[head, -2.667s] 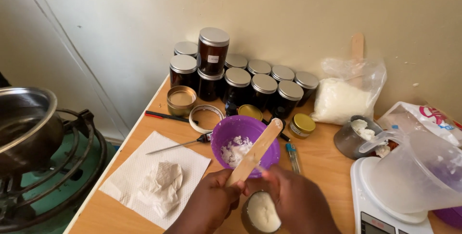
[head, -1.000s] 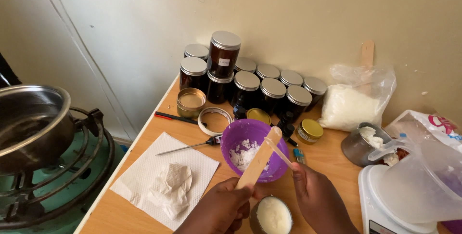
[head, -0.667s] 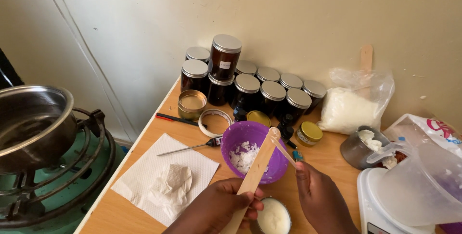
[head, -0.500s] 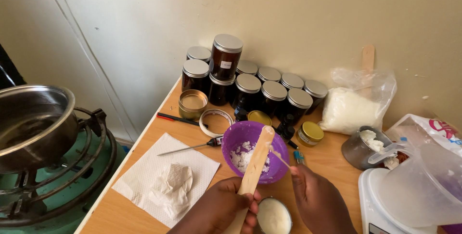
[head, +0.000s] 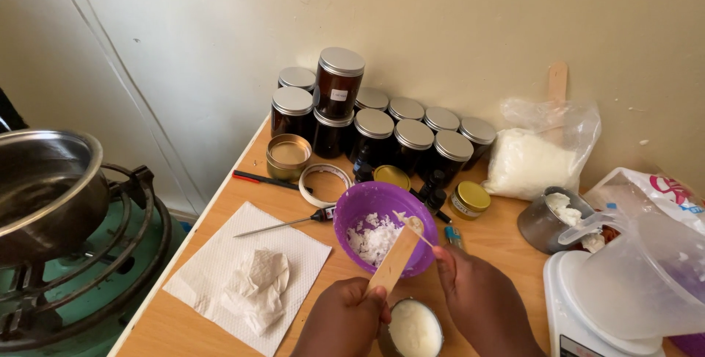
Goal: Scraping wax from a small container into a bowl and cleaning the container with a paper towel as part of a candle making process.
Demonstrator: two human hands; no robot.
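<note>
Two hands are in my view at the bottom edge: my left hand [head: 345, 316] is closed around the lower end of a flat wooden stick [head: 396, 255], and my right hand [head: 477, 294] pinches a thin pale stick [head: 415, 228] whose tip meets the wooden one over the purple bowl [head: 367, 206]. That bowl sits mid-bench and holds white flakes. One small tin of white wax [head: 413, 327] stands just below it, between my hands. I count ten dark jars with silver lids [head: 374, 133] against the wall, one stacked on top and bearing a small white label. Two gold-lidded tins [head: 470, 199] sit in front of them, and one open gold tin [head: 288, 155] to their left. One clear bag of white flakes [head: 532, 155] leans on the wall, a white bag with red print [head: 653, 188] beside it.
</note>
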